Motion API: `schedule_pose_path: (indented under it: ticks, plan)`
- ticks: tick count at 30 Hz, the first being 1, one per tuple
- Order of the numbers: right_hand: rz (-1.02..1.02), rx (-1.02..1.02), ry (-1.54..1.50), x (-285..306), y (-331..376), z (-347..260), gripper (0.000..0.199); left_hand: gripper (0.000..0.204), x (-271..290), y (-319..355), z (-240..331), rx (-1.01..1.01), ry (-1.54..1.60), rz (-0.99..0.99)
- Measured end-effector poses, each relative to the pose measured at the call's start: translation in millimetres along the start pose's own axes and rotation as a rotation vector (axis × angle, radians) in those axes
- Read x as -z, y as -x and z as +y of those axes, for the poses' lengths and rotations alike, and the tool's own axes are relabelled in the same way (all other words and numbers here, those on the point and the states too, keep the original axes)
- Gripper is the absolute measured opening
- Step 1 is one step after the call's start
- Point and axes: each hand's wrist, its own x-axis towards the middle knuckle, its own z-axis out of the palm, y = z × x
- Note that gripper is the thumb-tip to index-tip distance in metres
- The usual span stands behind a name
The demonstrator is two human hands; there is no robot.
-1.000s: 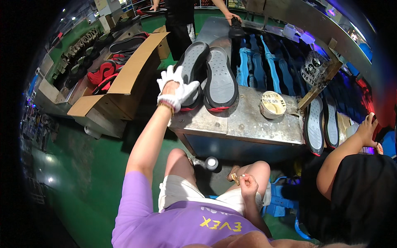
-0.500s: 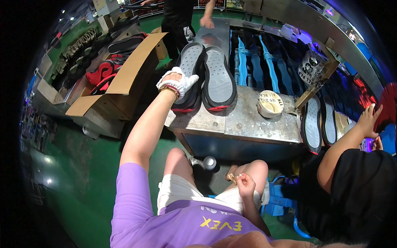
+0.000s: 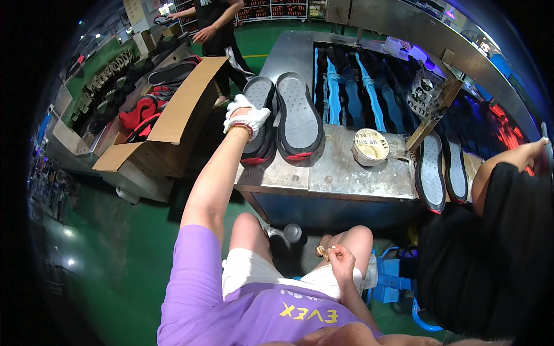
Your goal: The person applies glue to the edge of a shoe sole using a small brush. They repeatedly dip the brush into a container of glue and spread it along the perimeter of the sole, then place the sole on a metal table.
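My left hand [image 3: 247,119], in a white glove that leaves part of the hand bare, grips the left of two shoe soles at the bench's near left corner. That shoe sole [image 3: 258,89] is grey on top with a black rim and a red end toward me. Beside it lies a matching right sole [image 3: 299,115], untouched. Over my lap, my right hand [image 3: 341,260] is closed in a pinch; a small pale tip shows at its fingers, too small to name. A round tub [image 3: 370,151] of pale stuff stands on the metal bench [image 3: 358,183].
Blue strips [image 3: 333,86] lie in the dark conveyor bed behind. More soles [image 3: 431,173] rest near a co-worker's arm [image 3: 505,164] at right. An open cardboard box [image 3: 187,101] stands at left, and another person [image 3: 219,34] walks beyond the bench.
The left sole, under my gloved hand, has come a little toward me against the right one. The person beyond the bench has moved left, and the co-worker's arm at right has shifted.
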Motion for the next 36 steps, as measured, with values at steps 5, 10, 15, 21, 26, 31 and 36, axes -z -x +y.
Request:
schedule_pose_path:
  ticks: [5,10,15,21,26,31,36]
  plan:
    - [0.039,-0.003,-0.044,0,0,5,0.015,0.029,-13,31,6,-1.019,0.112,0.321]
    - [0.065,0.012,-0.194,-1,2,-2,0.012,0.023,-37,101,10,-1.095,0.231,-0.038]
    - [0.117,0.22,-0.228,30,-33,-66,0.008,0.015,-59,109,5,-1.017,0.518,0.256]
    - [0.332,0.599,0.159,99,-145,-195,0.008,0.008,-14,141,-8,-0.375,1.015,-0.014]
    - [0.238,0.81,0.524,103,-223,-238,0.013,0.006,-23,148,-26,-0.135,1.41,-0.018]
    - [0.105,0.669,0.895,81,-254,-236,0.017,0.043,-21,143,-15,0.061,1.672,0.02]
    - [0.008,0.674,1.042,72,-271,-227,0.017,0.053,-35,126,-25,0.083,1.782,-0.082]
